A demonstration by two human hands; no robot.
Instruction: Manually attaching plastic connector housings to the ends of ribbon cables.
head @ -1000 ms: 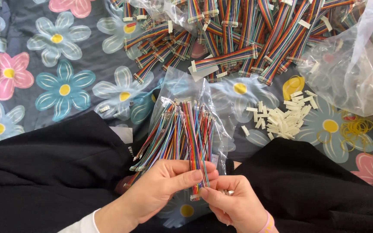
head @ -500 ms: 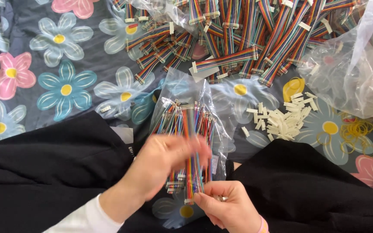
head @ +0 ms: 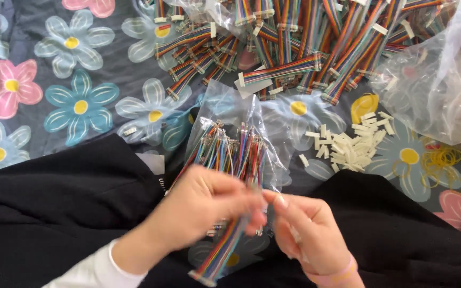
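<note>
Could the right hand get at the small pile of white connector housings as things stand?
Probably yes: the white connector housings lie uncovered on the floral cloth, just beyond the right hand, with nothing between them.

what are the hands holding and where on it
Left hand grips a rainbow ribbon cable near its upper end; right hand pinches at that same end, blurred.

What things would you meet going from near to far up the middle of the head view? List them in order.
Left hand and right hand on a rainbow ribbon cable → clear bag of loose coloured wires → pile of rainbow ribbon cables.
</note>
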